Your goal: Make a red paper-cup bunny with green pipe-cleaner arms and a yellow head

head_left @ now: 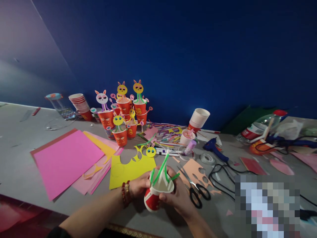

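Both of my hands hold a red and white paper cup (153, 201), tilted with its mouth toward me. My left hand (140, 185) grips the cup's left side, thumb near the rim. On the other side, my right hand (177, 195) wraps round it with the thumb at the front. Green pipe cleaners (163, 165) stand up from the cup and stick out at its sides. Just behind it lies a yellow bunny face (151, 151) with pink ears, apart from the cup. Black-handled scissors (195, 188) rest right of my right hand on cut peach paper (195, 170).
Finished bunny cups (123, 107) stand at the back, near stacked cups (80, 105). Pink paper (66, 162) and yellow paper (131, 170) lie left. Pipe cleaners (168, 132), a glue stick (190, 147), tape (207, 158), a blue glue gun (214, 148) with black cords, and a bottle (257, 129) spread rightward.
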The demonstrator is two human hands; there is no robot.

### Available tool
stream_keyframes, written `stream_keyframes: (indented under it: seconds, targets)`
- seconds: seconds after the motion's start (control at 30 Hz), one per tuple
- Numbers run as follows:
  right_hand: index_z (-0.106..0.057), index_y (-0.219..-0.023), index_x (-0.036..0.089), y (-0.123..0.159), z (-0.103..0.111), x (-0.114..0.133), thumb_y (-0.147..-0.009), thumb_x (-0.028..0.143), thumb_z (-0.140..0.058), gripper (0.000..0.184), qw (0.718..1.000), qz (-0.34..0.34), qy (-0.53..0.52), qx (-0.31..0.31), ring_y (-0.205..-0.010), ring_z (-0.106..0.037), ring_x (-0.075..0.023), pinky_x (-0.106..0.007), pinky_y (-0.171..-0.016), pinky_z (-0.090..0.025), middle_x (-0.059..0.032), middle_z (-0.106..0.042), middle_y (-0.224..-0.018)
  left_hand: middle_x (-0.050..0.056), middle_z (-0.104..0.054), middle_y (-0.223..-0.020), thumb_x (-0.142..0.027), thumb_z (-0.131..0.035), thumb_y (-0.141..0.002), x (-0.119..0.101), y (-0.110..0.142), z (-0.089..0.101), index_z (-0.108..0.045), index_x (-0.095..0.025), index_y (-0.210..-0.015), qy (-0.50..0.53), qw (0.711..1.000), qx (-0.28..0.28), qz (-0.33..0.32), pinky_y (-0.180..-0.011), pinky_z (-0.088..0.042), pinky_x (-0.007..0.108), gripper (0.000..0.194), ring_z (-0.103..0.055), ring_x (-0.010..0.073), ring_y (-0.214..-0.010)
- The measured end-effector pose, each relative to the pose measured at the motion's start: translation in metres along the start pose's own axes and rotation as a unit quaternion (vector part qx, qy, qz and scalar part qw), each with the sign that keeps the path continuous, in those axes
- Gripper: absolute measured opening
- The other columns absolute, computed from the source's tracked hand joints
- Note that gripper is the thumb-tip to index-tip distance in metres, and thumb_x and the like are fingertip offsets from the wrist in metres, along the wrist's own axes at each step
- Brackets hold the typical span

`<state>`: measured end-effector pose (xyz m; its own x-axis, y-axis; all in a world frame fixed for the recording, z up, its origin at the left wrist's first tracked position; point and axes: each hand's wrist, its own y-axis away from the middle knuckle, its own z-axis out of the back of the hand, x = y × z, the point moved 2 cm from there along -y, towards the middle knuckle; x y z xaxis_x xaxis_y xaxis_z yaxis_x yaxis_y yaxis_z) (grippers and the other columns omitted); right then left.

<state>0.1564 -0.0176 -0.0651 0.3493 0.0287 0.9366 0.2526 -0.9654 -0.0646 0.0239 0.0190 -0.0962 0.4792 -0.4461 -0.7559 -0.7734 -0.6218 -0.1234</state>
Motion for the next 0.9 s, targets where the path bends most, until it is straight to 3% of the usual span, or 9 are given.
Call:
stream_keyframes:
  seconds: [0.5,0.67,0.9]
  targets:
    - [-0.063,-0.108,0.024,-0.0008,-0.004,0.0102,-0.056,0.06,-0.093,0.07,1.0,-0.01,0.014,0.002,-0.082,-0.071,-0.0246,-0.03,-0.072,-0.056,-0.0049,-0.075,-0.09,0.016,-0.075,-0.105,-0.067,-0.081,-0.064,0.0007,-0.0003,0.0002,-0.064,-0.011,-0.125,-0.011,1.0,-0.004,0.003,-0.081,-0.055,0.036,0.086,-0.072,0.0307,-0.092]
    - [-0.063,-0.11,0.024,-0.0011,-0.002,0.006,-0.053,0.065,-0.092,0.076,0.999,-0.014,0.028,-0.008,-0.084,-0.071,-0.0262,-0.032,-0.073,-0.056,-0.0065,-0.075,-0.095,0.017,-0.075,-0.104,-0.068,-0.081,-0.063,0.0011,-0.0006,0.0008,-0.064,-0.01,-0.126,-0.017,1.0,-0.003,0.005,-0.081,-0.056,0.037,0.086,-0.072,0.0315,-0.092]
    - [-0.065,-0.109,0.025,-0.0003,-0.0004,0.0046,-0.056,0.06,-0.093,0.07,1.0,-0.003,0.014,0.0,-0.083,-0.071,-0.0235,-0.029,-0.073,-0.056,-0.0046,-0.075,-0.093,0.016,-0.076,-0.103,-0.069,-0.082,-0.06,0.0026,0.0,0.0027,-0.065,-0.013,-0.125,-0.015,1.0,-0.012,0.008,-0.081,-0.056,0.038,0.088,-0.073,0.0318,-0.091]
